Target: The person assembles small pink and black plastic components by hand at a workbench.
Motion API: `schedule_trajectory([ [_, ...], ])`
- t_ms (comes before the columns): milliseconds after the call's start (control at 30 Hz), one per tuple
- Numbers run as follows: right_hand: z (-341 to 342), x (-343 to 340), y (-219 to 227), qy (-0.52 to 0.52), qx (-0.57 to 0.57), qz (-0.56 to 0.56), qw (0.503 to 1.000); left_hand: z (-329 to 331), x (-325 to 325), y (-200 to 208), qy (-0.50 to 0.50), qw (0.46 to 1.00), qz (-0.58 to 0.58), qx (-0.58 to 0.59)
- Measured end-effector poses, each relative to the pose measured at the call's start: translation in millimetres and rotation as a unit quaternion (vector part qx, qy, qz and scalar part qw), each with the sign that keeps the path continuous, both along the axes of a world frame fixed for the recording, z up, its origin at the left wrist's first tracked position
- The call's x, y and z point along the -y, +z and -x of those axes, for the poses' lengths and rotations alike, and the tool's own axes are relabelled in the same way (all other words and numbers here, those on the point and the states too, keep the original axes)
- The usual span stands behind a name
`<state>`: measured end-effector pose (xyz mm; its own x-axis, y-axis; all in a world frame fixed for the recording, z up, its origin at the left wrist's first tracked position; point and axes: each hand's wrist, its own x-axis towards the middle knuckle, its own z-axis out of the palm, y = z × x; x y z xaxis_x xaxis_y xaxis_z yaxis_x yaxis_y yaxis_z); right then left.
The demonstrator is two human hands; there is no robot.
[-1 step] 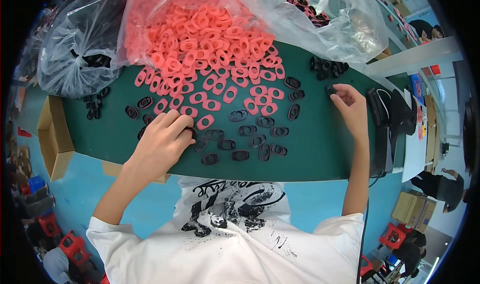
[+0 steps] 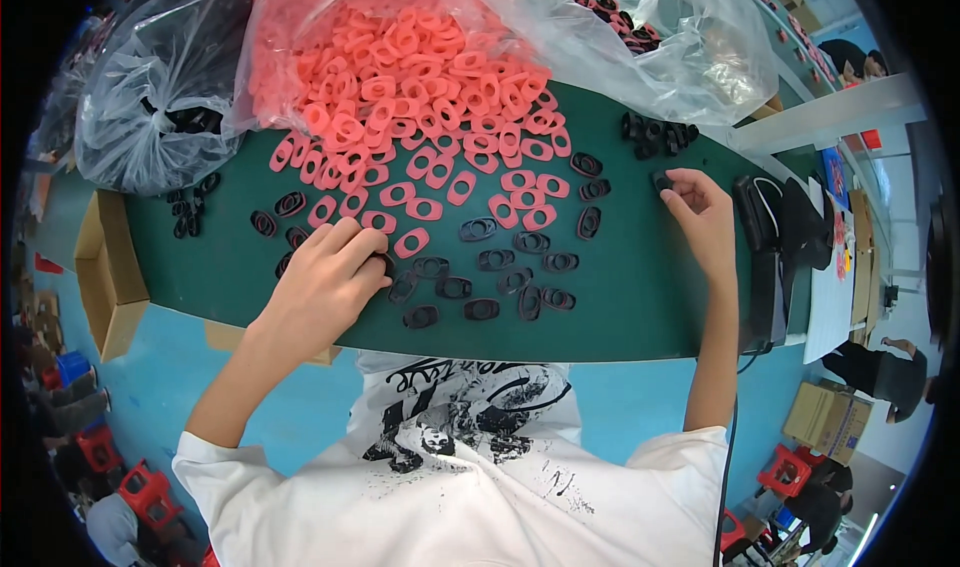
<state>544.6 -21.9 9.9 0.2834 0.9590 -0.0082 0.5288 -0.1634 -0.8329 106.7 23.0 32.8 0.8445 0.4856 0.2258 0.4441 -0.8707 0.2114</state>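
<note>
My left hand (image 2: pixel 330 267) is closed over the table's front left, its fingers curled round a black oval ring piece (image 2: pixel 384 262) that is mostly hidden. Farther right, my right hand (image 2: pixel 697 207) pinches a small black part (image 2: pixel 661 181) between thumb and fingertips at the table top. Between the hands lie several loose black oval ring pieces (image 2: pixel 481 309), some close beside my left fingers. Just beyond them are flat pink oval ring pieces (image 2: pixel 423 210), which run back into a big heap (image 2: pixel 390 77) spilling from a clear plastic bag.
A knotted clear bag (image 2: pixel 150 107) holds black parts at the far left. Another clear bag (image 2: pixel 700 57) with black-and-pink pieces lies far right, near a cluster of black parts (image 2: pixel 655 134). Cardboard box (image 2: pixel 108 272) stands at the left edge, black device (image 2: pixel 765 267) at the right.
</note>
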Motion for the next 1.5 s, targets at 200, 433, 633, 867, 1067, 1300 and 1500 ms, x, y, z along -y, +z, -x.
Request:
schedule_trajectory([
  [200, 16, 18, 12, 0.003, -0.092, 0.024, 0.995, 0, 0, 2, -0.008, 1.000, -0.005, -0.006],
  [433, 21, 32, 7, 0.042, -0.218, 0.049, 0.974, 0, 3, 1, 0.009, 0.999, 0.034, 0.008],
  [633, 32, 49, 13, -0.028, -0.071, -0.037, 0.996, 1, 1, -2, 0.009, 0.999, 0.033, 0.015],
  [867, 66, 46, 25, 0.032, 0.161, -0.010, 0.986, 1, 3, -4, 0.015, 0.999, 0.035, 0.026],
  [1067, 54, 40, 22, 0.127, 0.142, 0.006, 0.982, 2, 6, -6, 0.024, 0.999, 0.038, 0.029],
  [1300, 68, 47, 26, 0.143, 0.183, -0.076, 0.970, -1, 5, -5, 0.026, 0.998, 0.046, 0.030],
  [1500, 68, 49, 25, 0.159, 0.216, -0.051, 0.962, 0, 5, -4, 0.034, 0.998, 0.051, 0.018],
])
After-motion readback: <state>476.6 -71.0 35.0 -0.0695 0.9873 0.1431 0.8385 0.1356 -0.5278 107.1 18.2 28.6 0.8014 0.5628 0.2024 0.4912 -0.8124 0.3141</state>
